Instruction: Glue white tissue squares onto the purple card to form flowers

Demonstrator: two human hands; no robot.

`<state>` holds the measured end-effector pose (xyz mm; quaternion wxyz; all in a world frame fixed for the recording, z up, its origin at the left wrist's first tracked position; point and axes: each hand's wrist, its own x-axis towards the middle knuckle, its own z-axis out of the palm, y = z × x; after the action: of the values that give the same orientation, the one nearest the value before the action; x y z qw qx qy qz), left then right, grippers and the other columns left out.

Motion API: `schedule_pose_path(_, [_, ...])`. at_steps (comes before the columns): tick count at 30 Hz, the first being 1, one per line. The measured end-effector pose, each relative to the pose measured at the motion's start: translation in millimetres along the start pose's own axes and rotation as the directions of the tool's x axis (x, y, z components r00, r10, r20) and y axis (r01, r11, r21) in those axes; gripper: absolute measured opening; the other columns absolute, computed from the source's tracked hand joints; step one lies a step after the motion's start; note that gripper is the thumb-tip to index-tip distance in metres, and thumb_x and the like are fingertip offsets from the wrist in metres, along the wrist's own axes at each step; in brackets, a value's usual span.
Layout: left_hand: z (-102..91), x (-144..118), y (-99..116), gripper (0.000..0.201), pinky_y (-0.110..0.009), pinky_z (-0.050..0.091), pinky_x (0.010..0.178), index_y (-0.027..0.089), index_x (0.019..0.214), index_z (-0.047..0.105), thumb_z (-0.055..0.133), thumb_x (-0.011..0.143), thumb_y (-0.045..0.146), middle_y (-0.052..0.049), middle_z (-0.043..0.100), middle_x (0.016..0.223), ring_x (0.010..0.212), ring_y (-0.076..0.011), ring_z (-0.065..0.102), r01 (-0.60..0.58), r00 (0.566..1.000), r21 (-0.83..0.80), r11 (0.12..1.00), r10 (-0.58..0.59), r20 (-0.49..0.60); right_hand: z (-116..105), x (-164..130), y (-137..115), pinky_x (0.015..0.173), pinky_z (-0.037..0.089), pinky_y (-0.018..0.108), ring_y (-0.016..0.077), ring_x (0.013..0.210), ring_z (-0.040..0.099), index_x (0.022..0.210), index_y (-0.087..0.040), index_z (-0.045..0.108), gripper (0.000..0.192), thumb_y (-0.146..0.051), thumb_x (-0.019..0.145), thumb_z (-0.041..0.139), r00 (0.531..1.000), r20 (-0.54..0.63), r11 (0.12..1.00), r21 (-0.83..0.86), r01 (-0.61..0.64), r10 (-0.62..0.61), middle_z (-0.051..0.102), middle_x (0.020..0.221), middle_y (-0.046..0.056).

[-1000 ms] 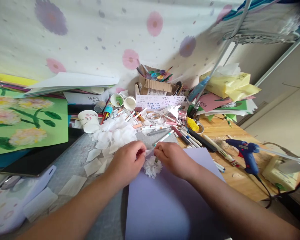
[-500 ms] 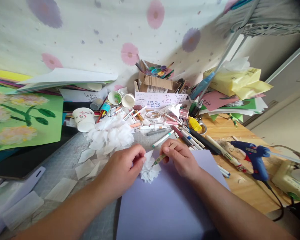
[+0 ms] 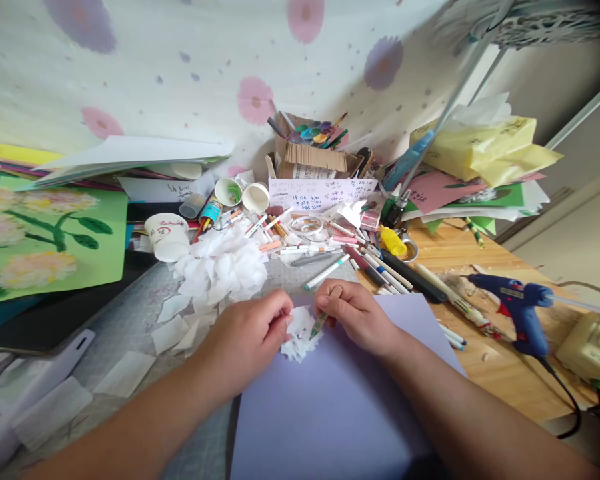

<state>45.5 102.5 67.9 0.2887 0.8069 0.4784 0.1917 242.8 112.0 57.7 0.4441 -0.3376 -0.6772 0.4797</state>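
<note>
My left hand (image 3: 250, 337) pinches a white tissue flower (image 3: 299, 335) steady on lilac paper (image 3: 330, 407) while my right hand (image 3: 357, 313) grips a green pencil (image 3: 319, 325) against it

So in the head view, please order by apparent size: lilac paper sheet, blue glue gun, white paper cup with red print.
1. lilac paper sheet, though nearest the camera
2. blue glue gun
3. white paper cup with red print
</note>
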Motion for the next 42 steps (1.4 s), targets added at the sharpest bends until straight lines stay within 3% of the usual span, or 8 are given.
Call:
schedule_pose_path(3, [-0.6, -0.1, 1.2, 0.011, -0.022, 0.037, 0.056, 0.023, 0.078, 0.048, 0.042, 0.086, 0.024, 0.005, 0.058, 0.064, 0.063, -0.0140, 0.061, -0.021, 0.999, 0.101, 0.995, 0.024, -0.027, -0.7, 0.3, -1.0, 0.049, 0.040, 0.022, 0.0086, 0.050, 0.047, 0.055, -0.019, 0.042, 0.040, -0.042, 0.085, 0.056, 0.999, -0.040, 0.999, 0.034, -0.009, 0.010, 0.052, 0.063, -0.001])
schedule_pose_path(7, [-0.8, 0.5, 1.1, 0.011, -0.023, 0.036, 0.057, 0.023, 0.078, 0.048, 0.041, 0.087, 0.023, 0.004, 0.058, 0.065, 0.064, -0.0141, 0.059, -0.013, 0.999, 0.111, 0.994, 0.018, -0.041, -1.2, 1.0, -1.7, 0.050, 0.041, 0.023, 0.0105, 0.053, 0.050, 0.063, -0.018, 0.053, 0.033, -0.043, 0.085, 0.056, 0.993, -0.108, 0.999, 0.036, -0.034, 0.037, 0.053, 0.063, -0.001])
schedule_pose_path(13, [0.3, 0.9, 0.1, 0.013, -0.023, 0.034, 0.056, 0.023, 0.077, 0.047, 0.040, 0.088, 0.025, 0.004, 0.058, 0.064, 0.063, -0.0147, 0.058, 0.002, 0.999, 0.105, 0.994, 0.003, -0.046, 0.5, 1.9, 0.8, 0.052, 0.042, 0.024, 0.0103, 0.054, 0.049, 0.056, -0.019, 0.043, 0.041, -0.046, 0.085, 0.054, 0.999, -0.027, 0.999, -0.019, -0.034, 0.034, 0.053, 0.064, 0.000])
schedule_pose_path(20, [0.3, 0.2, 1.9, 0.011, -0.023, 0.033, 0.057, 0.022, 0.077, 0.050, 0.042, 0.085, 0.022, 0.003, 0.059, 0.066, 0.063, -0.0136, 0.055, 0.004, 0.999, 0.158, 0.987, 0.002, -0.036, -0.4, 1.8, -0.3, 0.050, 0.040, 0.023, 0.0091, 0.050, 0.047, 0.055, -0.019, 0.042, 0.039, -0.041, 0.084, 0.056, 0.997, -0.037, 0.998, 0.011, -0.060, 0.061, 0.052, 0.061, -0.001])
schedule_pose_path(28, [0.6, 1.5, 0.2, 0.011, -0.023, 0.032, 0.056, 0.022, 0.077, 0.049, 0.041, 0.085, 0.022, 0.004, 0.058, 0.064, 0.061, -0.0131, 0.055, 0.021, 0.998, 0.127, 0.992, -0.014, -0.057, -3.6, 0.6, 3.0, 0.048, 0.040, 0.023, 0.0104, 0.050, 0.048, 0.058, -0.019, 0.051, 0.027, -0.030, 0.082, 0.055, 0.957, -0.287, 0.999, 0.046, -0.013, 0.026, 0.052, 0.061, -0.001])
schedule_pose_path(36, [0.1, 0.4, -0.6, 0.011, -0.023, 0.035, 0.056, 0.023, 0.077, 0.048, 0.041, 0.085, 0.024, 0.004, 0.059, 0.064, 0.063, -0.0145, 0.058, 0.035, 0.998, 0.103, 0.994, -0.028, -0.065, -0.2, 2.7, -0.9, 0.049, 0.039, 0.025, 0.0109, 0.049, 0.047, 0.056, -0.020, 0.048, 0.031, -0.035, 0.083, 0.053, 0.967, -0.251, 0.993, -0.099, -0.069, 0.042, 0.050, 0.058, -0.001])
schedule_pose_path(42, [0.1, 1.6, -1.0, 0.011, -0.023, 0.035, 0.056, 0.023, 0.077, 0.049, 0.041, 0.085, 0.024, 0.004, 0.060, 0.064, 0.064, -0.0149, 0.059, 0.034, 0.997, 0.106, 0.994, -0.027, -0.066, 0.5, 2.5, 2.6, 0.048, 0.039, 0.025, 0.0113, 0.048, 0.046, 0.054, -0.021, 0.046, 0.031, -0.034, 0.082, 0.053, 0.958, -0.285, 0.991, -0.112, -0.071, 0.036, 0.050, 0.056, -0.002])
